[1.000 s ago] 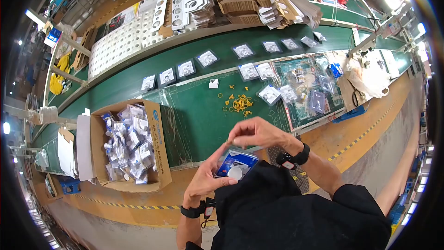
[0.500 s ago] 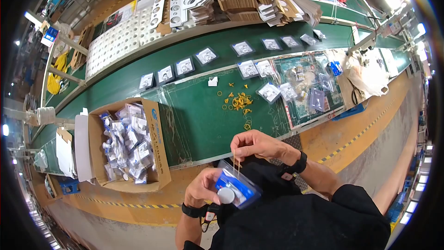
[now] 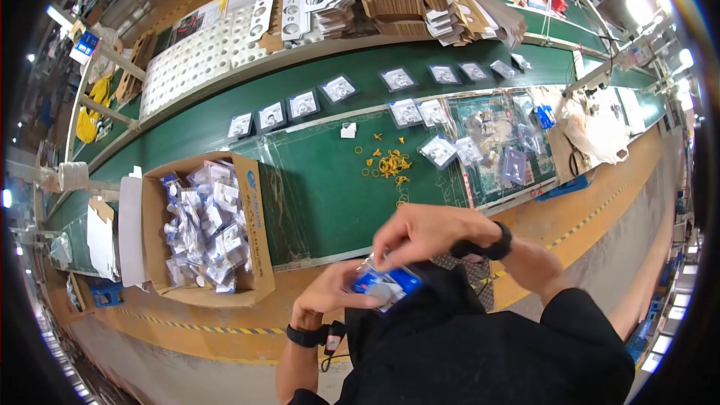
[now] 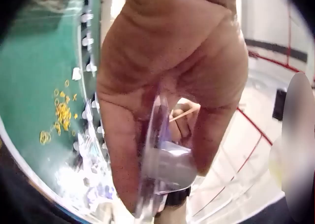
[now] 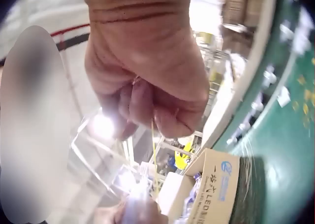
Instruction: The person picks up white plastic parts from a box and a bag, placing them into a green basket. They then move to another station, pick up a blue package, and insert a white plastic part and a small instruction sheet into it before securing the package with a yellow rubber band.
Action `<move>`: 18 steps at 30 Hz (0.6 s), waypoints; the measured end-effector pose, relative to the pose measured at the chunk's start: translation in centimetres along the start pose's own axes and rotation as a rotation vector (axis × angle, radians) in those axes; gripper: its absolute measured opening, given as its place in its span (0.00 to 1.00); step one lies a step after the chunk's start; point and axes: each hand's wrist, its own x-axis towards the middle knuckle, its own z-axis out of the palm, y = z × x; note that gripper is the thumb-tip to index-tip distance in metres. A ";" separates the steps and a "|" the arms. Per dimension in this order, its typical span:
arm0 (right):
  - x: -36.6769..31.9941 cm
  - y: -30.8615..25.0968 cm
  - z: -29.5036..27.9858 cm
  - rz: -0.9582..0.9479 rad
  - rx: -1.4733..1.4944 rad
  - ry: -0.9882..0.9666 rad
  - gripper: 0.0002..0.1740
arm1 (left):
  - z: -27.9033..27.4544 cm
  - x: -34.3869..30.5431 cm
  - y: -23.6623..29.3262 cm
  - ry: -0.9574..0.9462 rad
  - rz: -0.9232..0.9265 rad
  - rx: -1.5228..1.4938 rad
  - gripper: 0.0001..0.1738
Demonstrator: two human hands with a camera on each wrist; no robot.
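At a green bench (image 3: 322, 210), striped floor (image 3: 217, 328) below, left hand (image 3: 330, 290) gripping pack (image 3: 403, 280), right hand (image 3: 424, 232) pinching rubber band (image 5: 154, 157)

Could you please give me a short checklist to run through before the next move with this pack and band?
1. Left hand grips the blister pack: ok.
2. Right hand pinches the thin rubber band: ok.
3. Band fully round the pack: cannot tell; fingers hide part of it.
4. Spare yellow bands lie loose on the green table: ok.
5. Carton stands open at the top: ok.
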 end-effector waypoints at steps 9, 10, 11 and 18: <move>-5.5 0.8 2.8 -0.029 0.027 0.219 0.11 | 1.2 -0.1 -2.5 0.665 0.318 -0.322 0.32; -5.3 1.9 3.1 0.076 0.281 0.290 0.15 | 2.2 0.4 -1.3 0.703 0.307 -0.291 0.32; -5.3 6.7 3.1 0.162 0.689 0.339 0.17 | 1.9 1.2 -1.8 0.653 0.394 -0.367 0.27; -5.9 16.5 1.5 0.232 1.325 0.418 0.11 | 6.6 2.3 2.2 0.480 0.183 0.286 0.20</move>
